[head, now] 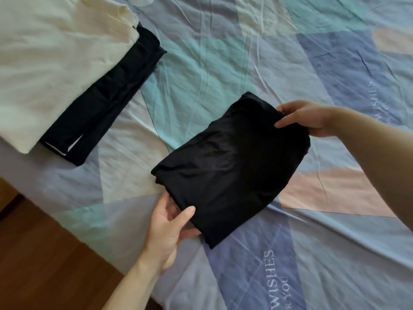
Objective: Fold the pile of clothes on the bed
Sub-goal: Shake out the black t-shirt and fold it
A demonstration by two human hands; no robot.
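Near the middle of the bed [245, 52], a folded black garment [228, 166] is gripped at both ends: the left hand [172, 224] pinches its 7 o'clock corner, the right hand [306, 119] grips its 2 o'clock edge. At 10 o'clock lies a folded cream garment [55, 63], overlapping a folded dark garment [107, 97].

Reddish wooden floor [44, 253] beside bed [245, 52]

Black garment [230, 166], pastel patchwork sheet [245, 52]
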